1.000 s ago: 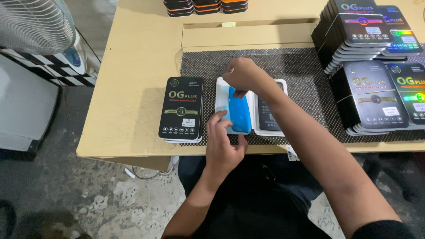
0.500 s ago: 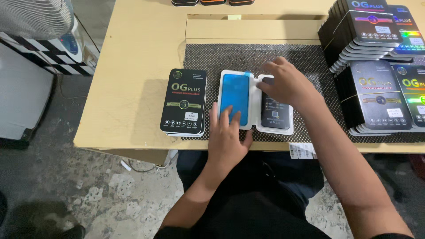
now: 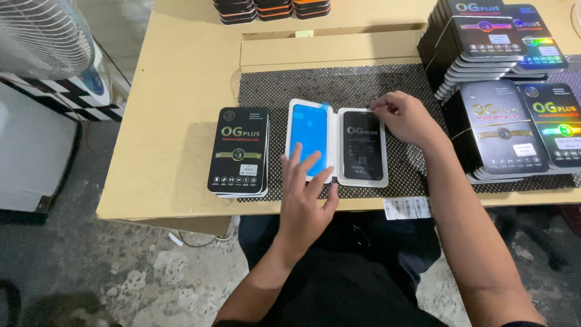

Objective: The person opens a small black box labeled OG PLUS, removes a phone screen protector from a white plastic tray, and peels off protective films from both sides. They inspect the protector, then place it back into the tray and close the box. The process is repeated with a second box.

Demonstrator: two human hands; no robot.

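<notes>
- We are taking the open white plastic tray [image 3: 336, 145] as landmark; it is lying flat on a black perforated mat [image 3: 363, 85] on the tan wooden table [image 3: 175, 121].
- Our left hand [image 3: 305, 200] is lying open, fingers spread, fingertips pressing on the blue film sheet [image 3: 308, 139] sitting in the tray's left half.
- Our right hand [image 3: 408, 118] is resting at the tray's upper right corner, fingers curled and touching the edge by the black screen panel [image 3: 362, 145] in the right half; we cannot tell if it is gripping anything.
- A stack of black flat boxes [image 3: 239, 151] is sitting just left of the tray.
- Taller piles of black boxes [image 3: 502, 91] are standing right of the tray.
- A white fan [image 3: 42, 36] is standing well left of the tray.
</notes>
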